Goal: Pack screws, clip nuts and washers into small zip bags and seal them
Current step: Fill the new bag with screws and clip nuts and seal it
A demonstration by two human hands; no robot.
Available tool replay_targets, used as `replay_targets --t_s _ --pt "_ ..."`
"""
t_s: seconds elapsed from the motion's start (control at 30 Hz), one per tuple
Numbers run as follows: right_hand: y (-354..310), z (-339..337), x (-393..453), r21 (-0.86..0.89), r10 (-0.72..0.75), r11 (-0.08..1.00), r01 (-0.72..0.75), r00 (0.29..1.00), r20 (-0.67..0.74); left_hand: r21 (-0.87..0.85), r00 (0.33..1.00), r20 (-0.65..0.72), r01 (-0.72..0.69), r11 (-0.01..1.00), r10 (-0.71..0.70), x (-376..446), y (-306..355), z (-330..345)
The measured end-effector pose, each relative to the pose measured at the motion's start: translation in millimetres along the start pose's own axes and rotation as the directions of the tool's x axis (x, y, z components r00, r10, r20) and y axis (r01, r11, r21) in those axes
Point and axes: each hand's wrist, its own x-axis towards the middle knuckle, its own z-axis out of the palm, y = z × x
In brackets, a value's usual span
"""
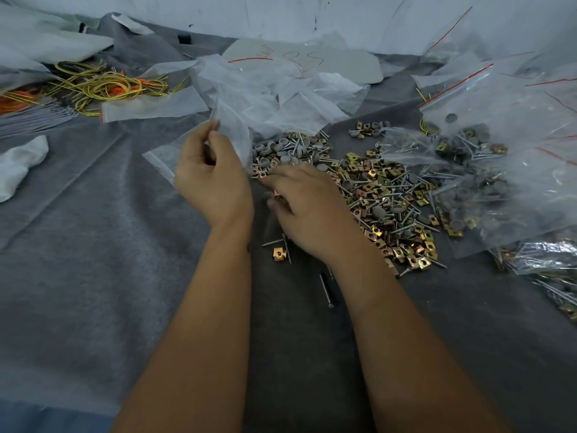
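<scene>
My left hand (210, 173) pinches the edge of a small clear zip bag (228, 126) and holds it up above the grey cloth. My right hand (307, 207) lies palm down at the near edge of the loose pile of hardware (384, 195), its fingers curled over small pieces, with a brass clip nut showing at the fingertips. The pile mixes brass clip nuts, steel screws and grey round washers. A single clip nut (278, 253) and loose screws (326, 290) lie just below my right hand.
Larger red-striped zip bags (487, 126) holding more hardware lie at the right. A heap of empty clear bags (281, 92) sits behind the pile. Yellow and orange wires (103, 85) lie at the far left, white cloth (18, 164) at the left edge. Grey felt (93, 245) covers the table.
</scene>
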Motion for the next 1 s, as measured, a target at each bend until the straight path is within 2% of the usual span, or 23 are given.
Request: replay_targets --t_s 0.07,0.13,0.27,0.47,0.6,0.67,0.77,0.87,0.93,1.0 --pt "-1.1 4.1 -1.3 -0.056 0.001 0.998 0.006 0.992 0.126 -0.003 1.000 0.031 0.003 1.000 -0.003 -1.7 0.4 1.0" --pt "-0.7 5.6 -1.8 -0.085 0.021 0.996 -0.007 0.986 0.165 0.003 0.997 0.078 0.011 1.000 -0.011 -3.5 1.3 2.0" --pt "0.8 -1.4 -0.5 -0.072 0.049 0.996 -0.046 0.998 0.039 0.058 0.980 0.187 0.055 0.997 -0.065 -2.0 -3.7 4.0" --pt "1.6 -3.2 -1.1 -0.048 0.133 0.990 -0.135 0.990 -0.051 0.157 0.919 0.374 0.069 0.985 -0.124 -6.4 -8.5 4.8" --pt "1.7 -3.7 -1.0 0.123 0.175 0.980 -0.158 0.974 -0.144 0.184 0.894 0.418 0.090 0.979 -0.161 -6.4 -7.9 5.3" --pt "1.6 -5.2 -1.2 0.228 0.223 0.959 -0.167 0.943 -0.246 0.196 0.886 0.426 0.106 0.975 -0.182 -6.2 -7.6 5.2" --pt "1.4 -7.7 0.1 0.354 0.310 0.921 -0.161 0.854 -0.417 0.211 0.860 0.472 0.104 0.972 -0.194 -7.4 -7.2 4.9" --pt "3.6 -9.1 1.8 0.495 0.412 0.857 -0.145 0.770 -0.487 0.232 0.821 0.536 0.078 0.969 -0.195 -10.6 -7.3 5.2" --pt "4.3 -8.8 1.9 0.497 0.418 0.854 -0.152 0.769 -0.484 0.247 0.809 0.557 0.055 0.967 -0.189 -11.8 -7.3 5.3" --pt "4.1 -7.3 0.8 0.425 0.386 0.887 -0.179 0.792 -0.473 0.239 0.798 0.571 0.062 0.969 -0.192 -11.8 -7.1 5.4"
